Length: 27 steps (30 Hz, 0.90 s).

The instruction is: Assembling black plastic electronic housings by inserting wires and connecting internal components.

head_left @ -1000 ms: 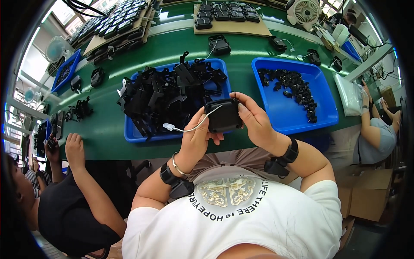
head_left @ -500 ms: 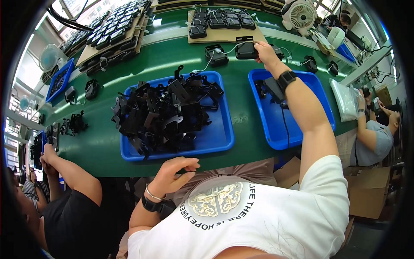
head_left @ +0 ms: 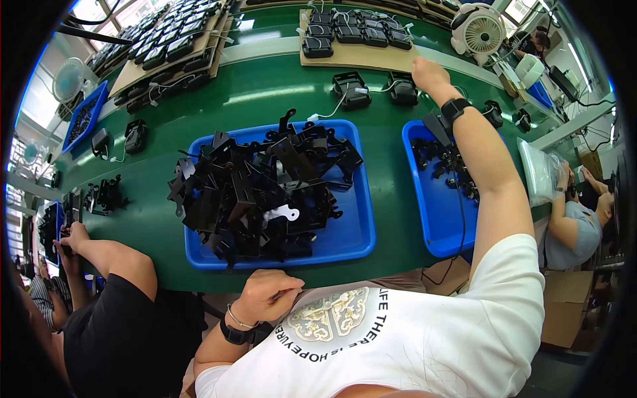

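My right hand (head_left: 432, 77) reaches to the far side of the table, its fingers curled beside the upper right corner of a black box-shaped device with a bracket (head_left: 403, 91). Its fingertips are hidden, so I cannot see whether they touch anything. A second such device (head_left: 352, 91) stands left of it, and white cables run from them. My left hand (head_left: 269, 295) rests at the table's near edge, thumb and fingers closed together with nothing visible in them. Just beyond it is a blue tray (head_left: 367, 245) heaped with black metal brackets (head_left: 239, 192).
Under my right forearm lies another blue tray (head_left: 431, 245) with small black parts; a long black item with a cable (head_left: 438, 128) hangs over it. Finished-looking rows of devices (head_left: 355, 30) lie on cardboard behind. A fan (head_left: 481, 33) stands far right. Co-workers sit on both sides.
My right hand has come off the device's side, and the device now stands lower on the table. My left fingers have closed together. The view has shifted slightly.
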Motion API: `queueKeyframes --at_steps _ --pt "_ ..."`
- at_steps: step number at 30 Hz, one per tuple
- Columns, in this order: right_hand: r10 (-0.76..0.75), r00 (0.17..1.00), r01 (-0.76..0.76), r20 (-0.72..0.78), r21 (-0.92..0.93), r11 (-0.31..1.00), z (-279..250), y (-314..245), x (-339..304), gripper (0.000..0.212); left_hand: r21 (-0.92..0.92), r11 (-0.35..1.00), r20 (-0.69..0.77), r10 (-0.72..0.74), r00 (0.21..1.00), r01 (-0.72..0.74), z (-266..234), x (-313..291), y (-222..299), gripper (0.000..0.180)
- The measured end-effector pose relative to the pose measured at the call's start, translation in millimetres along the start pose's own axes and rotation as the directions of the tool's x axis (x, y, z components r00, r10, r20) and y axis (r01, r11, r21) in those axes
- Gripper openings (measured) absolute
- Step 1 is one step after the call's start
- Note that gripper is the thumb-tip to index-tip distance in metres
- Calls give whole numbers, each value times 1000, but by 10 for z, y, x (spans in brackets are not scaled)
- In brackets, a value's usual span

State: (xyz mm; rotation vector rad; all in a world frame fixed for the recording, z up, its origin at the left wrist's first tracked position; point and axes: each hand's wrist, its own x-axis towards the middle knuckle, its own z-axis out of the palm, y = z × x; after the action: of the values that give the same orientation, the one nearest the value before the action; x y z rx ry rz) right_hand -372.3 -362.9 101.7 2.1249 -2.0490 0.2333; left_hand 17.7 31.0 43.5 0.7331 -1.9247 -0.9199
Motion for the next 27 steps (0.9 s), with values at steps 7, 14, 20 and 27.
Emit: queueKeyframes --at_steps 7,14,20,27 --pt "-335 939 344 -81 239 908 -248 -1207 618 57 -149 989 -16 -19 1000 17 -39 34 15 13" --pt "-71 989 33 127 277 960 -41 -2028 756 64 -199 980 -51 -33 998 22 -63 30 -48 14" --pt "-125 987 99 96 239 966 40 -2093 687 69 -196 980 -32 -50 998 43 -67 4 -33 15" --pt "-197 977 158 80 351 923 -359 -1616 166 75 -117 992 -91 41 995 -51 -13 58 -51 13"
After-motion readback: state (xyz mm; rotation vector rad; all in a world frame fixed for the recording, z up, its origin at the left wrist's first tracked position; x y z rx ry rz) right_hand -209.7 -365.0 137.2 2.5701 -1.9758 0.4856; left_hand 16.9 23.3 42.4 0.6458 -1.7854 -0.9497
